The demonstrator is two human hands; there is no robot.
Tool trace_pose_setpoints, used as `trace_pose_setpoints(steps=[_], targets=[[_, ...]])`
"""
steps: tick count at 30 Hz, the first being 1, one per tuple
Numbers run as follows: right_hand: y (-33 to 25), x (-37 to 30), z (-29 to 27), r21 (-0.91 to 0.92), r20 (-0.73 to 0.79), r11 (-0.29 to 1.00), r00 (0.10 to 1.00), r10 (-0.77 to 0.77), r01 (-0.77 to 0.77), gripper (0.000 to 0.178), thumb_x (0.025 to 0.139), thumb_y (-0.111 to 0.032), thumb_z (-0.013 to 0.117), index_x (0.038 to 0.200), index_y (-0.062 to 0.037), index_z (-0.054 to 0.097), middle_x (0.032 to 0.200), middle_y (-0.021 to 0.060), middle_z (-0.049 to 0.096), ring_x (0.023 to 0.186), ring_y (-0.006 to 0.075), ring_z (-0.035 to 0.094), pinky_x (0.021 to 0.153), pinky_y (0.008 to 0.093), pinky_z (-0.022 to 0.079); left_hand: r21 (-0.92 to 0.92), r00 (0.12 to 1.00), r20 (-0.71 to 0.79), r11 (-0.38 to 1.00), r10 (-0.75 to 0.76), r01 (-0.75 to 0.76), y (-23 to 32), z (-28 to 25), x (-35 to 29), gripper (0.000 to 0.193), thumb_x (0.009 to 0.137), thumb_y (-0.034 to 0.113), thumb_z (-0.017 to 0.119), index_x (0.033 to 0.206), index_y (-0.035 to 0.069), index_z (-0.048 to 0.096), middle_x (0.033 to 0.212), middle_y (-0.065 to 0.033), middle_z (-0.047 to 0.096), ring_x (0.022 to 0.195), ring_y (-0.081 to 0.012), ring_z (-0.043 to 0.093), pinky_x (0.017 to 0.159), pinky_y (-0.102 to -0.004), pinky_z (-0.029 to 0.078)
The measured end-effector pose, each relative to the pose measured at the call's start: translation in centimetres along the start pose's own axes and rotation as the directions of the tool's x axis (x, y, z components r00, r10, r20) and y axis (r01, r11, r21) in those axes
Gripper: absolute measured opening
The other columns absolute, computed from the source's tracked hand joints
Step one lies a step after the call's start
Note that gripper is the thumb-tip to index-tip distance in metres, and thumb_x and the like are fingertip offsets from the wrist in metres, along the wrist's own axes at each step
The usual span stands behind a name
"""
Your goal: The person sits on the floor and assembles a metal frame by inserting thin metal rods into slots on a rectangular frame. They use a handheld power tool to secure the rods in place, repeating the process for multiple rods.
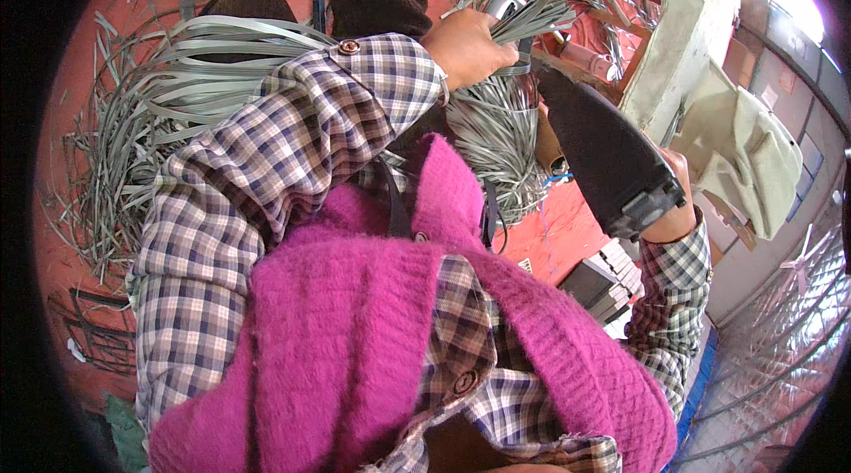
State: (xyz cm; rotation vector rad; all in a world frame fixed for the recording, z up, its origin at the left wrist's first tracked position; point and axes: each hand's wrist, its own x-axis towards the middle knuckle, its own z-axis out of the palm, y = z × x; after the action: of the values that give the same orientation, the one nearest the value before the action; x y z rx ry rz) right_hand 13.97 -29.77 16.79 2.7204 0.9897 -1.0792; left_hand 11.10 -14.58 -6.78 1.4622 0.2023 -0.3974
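Note:
My left hand [465, 47] is closed around a bundle of flat grey-green strips [505, 132], gripping it near its top end, where the strip ends fan out past my fingers. The rest of the bundle hangs down in front of my chest. My right hand [677, 211] holds a large dark wedge-shaped blade tool [603, 154]. The tool's pointed end lies against the right side of the bundle, just below my left hand. Most of my right hand is hidden behind the tool. I wear a plaid shirt and a magenta knitted vest.
A big loose pile of the same strips [151, 118] lies on the red floor [80, 251] at the left. A wooden frame [620, 21] and a cream cloth [740, 140] stand at the upper right. Dark stacked boxes [603, 287] and wire mesh [780, 349] are at the lower right.

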Motion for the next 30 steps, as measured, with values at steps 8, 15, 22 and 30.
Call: trace_pose_setpoints(steps=[8,15,22,30], targets=[[-1.0,1.0,-1.1,0.027,0.056,0.998,0.997,0.055,-0.057,0.052,0.062,-0.018,0.066,0.110,-0.0019,0.053,0.076,0.0179,0.059,0.067,0.0328,0.060,0.061,0.0348,0.048,0.017,0.999,-0.029,1.000,-0.015,0.016,1.5,0.3,-0.7,0.034,0.072,0.030,0.062,0.090,0.001,0.064,0.070,-0.0167,0.062,0.065,-0.0248,0.061,0.066,-0.0328,0.046],[-0.4,1.6,-0.3,0.083,0.050,0.994,0.997,0.060,-0.064,0.050,0.063,-0.020,0.067,0.109,-0.0041,0.054,0.072,0.0183,0.058,0.067,0.0345,0.059,0.060,0.0356,0.048,0.094,1.000,-0.004,0.995,-0.013,0.013,1.7,0.2,-0.7,0.035,0.072,0.031,0.063,0.091,0.002,0.064,0.074,-0.0186,0.062,0.070,-0.0285,0.062,0.068,-0.0341,0.046],[-0.2,1.4,-0.2,0.097,0.046,0.992,0.996,0.070,-0.075,0.050,0.063,-0.019,0.066,0.109,-0.0045,0.054,0.072,0.0178,0.058,0.067,0.0345,0.059,0.061,0.0355,0.048,0.073,1.000,0.001,0.997,-0.022,0.022,1.5,0.5,-0.6,0.035,0.072,0.031,0.062,0.091,0.002,0.064,0.075,-0.0192,0.062,0.071,-0.0297,0.062,0.069,-0.0348,0.046],[-0.6,2.0,-0.5,0.056,0.088,0.996,0.994,0.065,-0.070,0.047,0.064,-0.017,0.065,0.107,-0.0033,0.054,0.072,0.0170,0.058,0.066,0.0342,0.059,0.060,0.0358,0.048,0.088,1.000,-0.001,0.996,-0.025,0.025,1.6,0.5,-0.7,0.036,0.072,0.031,0.063,0.093,0.002,0.063,0.077,-0.0193,0.063,0.073,-0.0299,0.062,0.070,-0.0346,0.047]])
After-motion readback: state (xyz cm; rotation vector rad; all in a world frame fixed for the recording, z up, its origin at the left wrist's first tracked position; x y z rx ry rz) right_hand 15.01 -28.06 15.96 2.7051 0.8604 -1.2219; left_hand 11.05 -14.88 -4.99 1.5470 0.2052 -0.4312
